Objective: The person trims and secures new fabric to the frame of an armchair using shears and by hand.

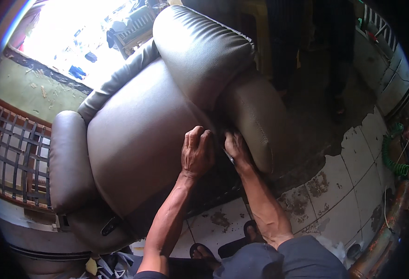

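A brown leather armchair [134, 116] with padded seat, back and arms lies tilted in front of me. My left hand [198, 151] is closed at the right edge of its seat, fingers curled on the leather cover there. Beside it, my right hand [235, 145] reaches into the dark gap between the seat and the right padded arm [255, 125]. Its fingers are bent in and partly hidden. A thin shiny piece [230, 158] shows by that hand's wrist; I cannot make out what it is.
A wooden frame with woven dark straps [18, 153] stands at the left. White tiles [348, 172], broken and stained, cover part of the floor. On the right are a green coiled hose [395, 156] and a rusty cylinder [385, 232]. A person's dark-clothed legs [283, 42] stand behind the chair.
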